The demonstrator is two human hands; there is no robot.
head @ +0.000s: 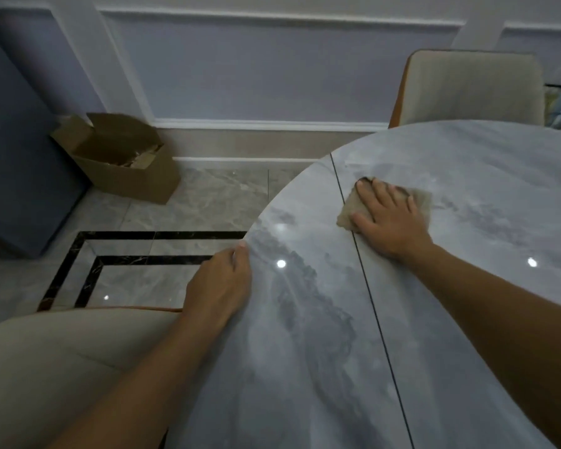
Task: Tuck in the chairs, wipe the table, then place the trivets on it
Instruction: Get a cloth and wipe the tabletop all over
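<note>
Pressing the small tan square cloth (420,197) down on the round grey marble worktop (467,319), right by its dark seam (366,286), with the right grip (389,218) lying flat and open. Holding the worktop's rim with the left grip (221,283), curled round the edge.

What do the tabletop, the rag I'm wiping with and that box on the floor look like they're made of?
The tabletop: grey veined stone or stone-look slab, polished; bright lights mirror in it. The rag: tan fabric, matte, limp edges; exact textile unclear. The box: brown cardboard, matte, creased open flaps.
</note>
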